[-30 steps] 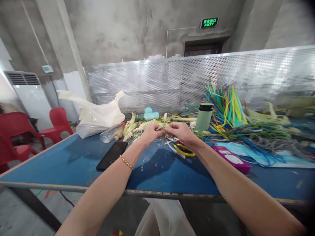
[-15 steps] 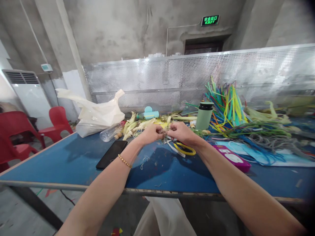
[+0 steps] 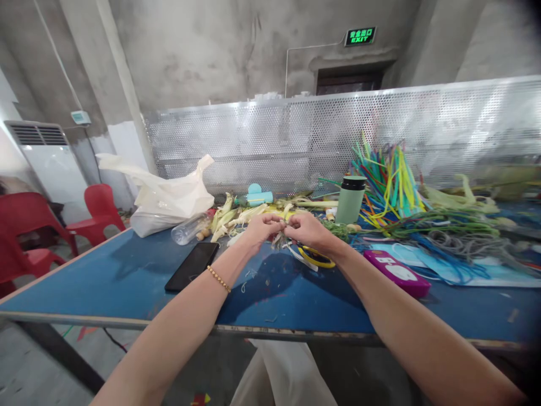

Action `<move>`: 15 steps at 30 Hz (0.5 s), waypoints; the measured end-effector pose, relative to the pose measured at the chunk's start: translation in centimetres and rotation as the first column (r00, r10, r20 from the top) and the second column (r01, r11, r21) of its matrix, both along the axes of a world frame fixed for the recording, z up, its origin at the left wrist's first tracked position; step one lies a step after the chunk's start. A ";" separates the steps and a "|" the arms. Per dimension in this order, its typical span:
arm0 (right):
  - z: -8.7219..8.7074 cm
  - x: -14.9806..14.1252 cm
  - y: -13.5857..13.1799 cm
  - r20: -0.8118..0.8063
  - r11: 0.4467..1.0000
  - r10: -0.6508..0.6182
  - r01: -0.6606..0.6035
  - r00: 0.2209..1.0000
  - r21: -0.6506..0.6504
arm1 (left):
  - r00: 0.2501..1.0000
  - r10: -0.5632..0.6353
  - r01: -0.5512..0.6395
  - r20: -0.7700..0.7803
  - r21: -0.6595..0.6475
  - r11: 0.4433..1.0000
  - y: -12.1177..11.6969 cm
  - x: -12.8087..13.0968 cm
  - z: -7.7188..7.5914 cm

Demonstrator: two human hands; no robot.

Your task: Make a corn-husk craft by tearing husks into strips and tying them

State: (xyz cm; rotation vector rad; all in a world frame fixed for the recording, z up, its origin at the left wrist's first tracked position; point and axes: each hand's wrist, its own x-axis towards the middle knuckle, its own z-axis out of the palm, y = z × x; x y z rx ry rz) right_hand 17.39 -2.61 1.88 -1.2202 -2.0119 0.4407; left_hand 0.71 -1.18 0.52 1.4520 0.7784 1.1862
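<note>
Left of the green bottle (image 3: 350,203), my left hand (image 3: 261,230) and right hand (image 3: 310,230) pinch a fibrous scrap (image 3: 278,241) between closed fingertips, its long axis unclear.

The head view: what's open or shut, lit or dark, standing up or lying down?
Left hand: pinching pale strands
Right hand: pinching at the same strands
Green flask: upright, lid on
Black phone: lying flat, screen dark
Clear bottle: lying on its side
Yellow-handled scissors: lying down, blades too hidden to tell
Exit sign: lit
White bag: crumpled
Purple box: lying flat
</note>
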 end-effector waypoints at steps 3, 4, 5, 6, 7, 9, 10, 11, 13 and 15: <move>0.5 0.3 -0.2 -0.020 0.999 -0.020 0.021 1.000 0.049 | 0.996 -0.030 0.033 0.079 -0.028 0.999 0.3 -0.1 -0.2; 0.8 0.5 -0.3 -0.057 0.997 -0.028 0.032 0.998 0.068 | 0.996 -0.039 0.041 0.083 -0.016 0.999 0.3 -0.2 -0.1; 1.0 0.6 -0.4 -0.100 0.996 -0.030 0.039 0.995 0.084 | 0.996 -0.041 0.041 0.077 0.002 0.999 0.2 -0.3 0.1; 1.3 0.8 -0.5 -0.146 0.995 -0.024 0.038 0.989 0.092 | 0.997 -0.039 0.038 0.062 0.023 0.999 0.1 -0.4 0.3; 1.5 0.9 -0.6 -0.189 0.996 -0.004 0.021 0.982 0.088 | 0.999 -0.036 0.034 0.038 0.046 0.998 -0.1 -0.4 0.5; 1.7 1.1 -0.8 -0.257 0.997 0.056 -0.042 0.965 0.063 | 0.999 -0.028 0.029 -0.021 0.088 0.996 -0.4 -0.4 0.8; 1.7 1.0 -0.8 -0.284 0.996 0.083 -0.072 0.955 0.050 | 0.999 -0.025 0.030 -0.048 0.105 0.994 -0.6 -0.4 0.9; 1.7 1.0 -0.8 -0.308 0.995 0.100 -0.092 0.946 0.041 | 0.997 -0.026 0.034 -0.071 0.118 0.992 -0.7 -0.3 0.9; 1.6 0.9 -0.8 -0.331 0.994 0.107 -0.099 0.938 0.042 | 0.995 -0.019 0.033 -0.098 0.146 0.989 -0.8 -0.2 0.9; 1.5 0.7 -0.6 -0.318 0.995 0.093 -0.078 0.943 0.059 | 0.993 0.002 0.019 -0.121 0.174 0.985 -0.7 -0.1 0.9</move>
